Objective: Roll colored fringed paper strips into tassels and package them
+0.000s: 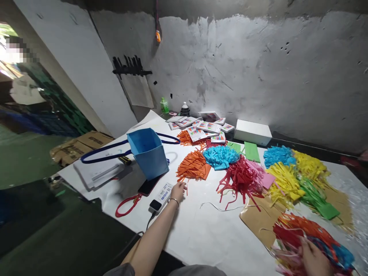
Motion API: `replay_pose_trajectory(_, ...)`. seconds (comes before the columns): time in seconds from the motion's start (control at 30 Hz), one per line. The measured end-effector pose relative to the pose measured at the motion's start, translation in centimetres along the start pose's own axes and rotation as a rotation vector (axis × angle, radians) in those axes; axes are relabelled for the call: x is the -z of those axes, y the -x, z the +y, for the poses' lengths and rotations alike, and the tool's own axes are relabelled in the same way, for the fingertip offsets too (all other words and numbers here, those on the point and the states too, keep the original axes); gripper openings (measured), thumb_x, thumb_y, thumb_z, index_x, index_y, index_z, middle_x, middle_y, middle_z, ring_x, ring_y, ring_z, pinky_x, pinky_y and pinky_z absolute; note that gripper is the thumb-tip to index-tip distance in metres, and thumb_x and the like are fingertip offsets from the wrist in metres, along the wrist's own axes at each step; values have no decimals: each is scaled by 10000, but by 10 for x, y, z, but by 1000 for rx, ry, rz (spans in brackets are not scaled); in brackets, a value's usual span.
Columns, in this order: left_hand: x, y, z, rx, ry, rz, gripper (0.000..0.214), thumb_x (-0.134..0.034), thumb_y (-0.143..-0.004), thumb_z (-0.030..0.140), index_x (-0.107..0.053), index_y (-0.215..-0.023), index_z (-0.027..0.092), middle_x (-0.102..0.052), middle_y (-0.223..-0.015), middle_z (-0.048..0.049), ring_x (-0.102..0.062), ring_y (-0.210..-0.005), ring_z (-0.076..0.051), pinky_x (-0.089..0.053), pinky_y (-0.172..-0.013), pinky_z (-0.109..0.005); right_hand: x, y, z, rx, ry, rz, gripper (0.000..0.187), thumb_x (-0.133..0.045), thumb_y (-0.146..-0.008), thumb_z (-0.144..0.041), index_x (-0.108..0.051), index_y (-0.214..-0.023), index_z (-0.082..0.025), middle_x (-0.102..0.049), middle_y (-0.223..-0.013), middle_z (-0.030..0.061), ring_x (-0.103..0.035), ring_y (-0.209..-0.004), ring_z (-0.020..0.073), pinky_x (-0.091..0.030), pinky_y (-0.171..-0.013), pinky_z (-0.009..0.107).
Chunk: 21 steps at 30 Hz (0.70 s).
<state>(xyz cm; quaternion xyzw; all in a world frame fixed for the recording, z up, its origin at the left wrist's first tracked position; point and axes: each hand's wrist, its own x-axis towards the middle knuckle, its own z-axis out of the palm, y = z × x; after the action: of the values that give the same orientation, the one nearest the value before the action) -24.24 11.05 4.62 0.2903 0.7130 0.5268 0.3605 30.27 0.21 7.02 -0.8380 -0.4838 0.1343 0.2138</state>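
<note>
My left hand point(178, 190) reaches across the table, fingers bent together at a loose strip hanging from an orange tissue-paper tassel bunch point(193, 165). My right hand point(314, 256), low at the right edge, grips a mixed bundle of paper tassels point(313, 232) in red, orange, blue and pink, with a thin white string trailing from it. Farther in lie a blue tassel bunch point(220, 155), a red one point(238, 177), a pink one point(255, 171), yellow ones point(283, 184) and a green one point(317, 197). A pale string point(221, 209) lies between my hands.
A blue bag point(149, 155) with dark blue handles stands left of centre, by a phone point(148, 187) and a white power strip or charger point(161, 196). Behind are printed packets point(205, 127) and a white box point(253, 132). Brown paper point(258, 214) and clear plastic point(355, 199) lie right.
</note>
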Motion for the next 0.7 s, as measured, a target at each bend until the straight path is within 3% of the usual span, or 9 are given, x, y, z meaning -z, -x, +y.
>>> replay_pose_trajectory(0.03, -7, 4, -3, -19, -69, -49, 105, -611, -744, 251, -610, -696, 157, -649, -654, -47, -597, -615, -171, -483, -586, -290, -8, 11, -16, -14, 0, -50, 636, -346, -752, -655, -729, -890, -167, -713, -687, 153, -650, -588, 310, -481, -562, 383)
replay_pose_trajectory(0.1, -21, 13, -6, -86, -185, -115, 73, -603, -736, 197, -650, -769, 153, -683, -905, -110, -621, -909, -248, -496, -782, -381, -23, 35, -48, 114, -74, -150, 637, -346, -761, -643, -711, -978, -168, -733, -899, 151, -680, -785, 315, -507, -673, 369)
replay_pose_trajectory(0.17, -34, 27, -5, -170, -270, -166, 171, -582, -739, 149, -663, -890, 151, -604, -1176, -148, -483, -1187, -304, -398, -969, -470, -38, 60, -75, 297, -107, -190, 591, -348, -801, -628, -711, -971, -194, -721, -998, 134, -671, -895, 300, -494, -791, 359)
replay_pose_trajectory(0.27, -52, 63, 3, -288, -338, -308, 260, -562, -762, 141, -652, -1004, 170, -539, -1283, -134, -400, -1273, -292, -325, -1052, -485, -55, 94, -103, 439, -126, -254, 554, -311, -881, -585, -700, -967, -200, -721, -1001, 127, -675, -892, 273, -495, -781, 331)
replay_pose_trajectory(0.37, -68, 119, 11, -423, -335, -639, 369, -625, -753, 223, -623, -1121, 245, -587, -1246, -63, -583, -1029, -202, -476, -909, -344, -65, 121, -122, 533, -118, -395, 493, -286, -937, -515, -681, -903, -222, -731, -891, 99, -683, -817, 238, -485, -718, 289)
replay_pose_trajectory(0.43, -78, 157, 16, -578, -329, -1094, 587, -647, -767, 336, -472, -1321, 245, -559, -1296, -94, -618, -864, -170, -501, -818, -311, -66, 132, -132, 567, -98, -457, 464, -274, -956, -464, -661, -868, -226, -720, -809, 81, -675, -756, 225, -465, -666, 276)
replay_pose_trajectory(0.5, -88, 186, 18, -621, -375, -1323, 516, -605, -807, 408, -515, -1285, 233, -650, -1163, -88, -626, -830, -177, -485, -781, -290, -62, 135, -137, 577, -101, -457, 435, -279, -962, -432, -649, -879, -219, -709, -793, 79, -664, -741, 221, -446, -650, 273)
replay_pose_trajectory(0.6, -92, 196, 21, -554, -453, -1277, 306, -464, -890, 393, -686, -992, 211, -727, -900, -59, -633, -806, -186, -454, -746, -266, -47, 125, -129, 592, -134, -467, 385, -332, -959, -407, -637, -829, -212, -687, -744, 60, -639, -699, 202, -422, -631, 265)
replay_pose_trajectory(0.7, -76, 171, 25, -468, -489, -996, 332, -419, -882, 362, -699, -806, 202, -727, -817, -58, -627, -771, -192, -443, -749, -276, -21, 98, -97, 606, -130, -420, 332, -386, -943, -349, -629, -765, -209, -667, -730, 45, -620, -713, 195, -418, -660, 268)
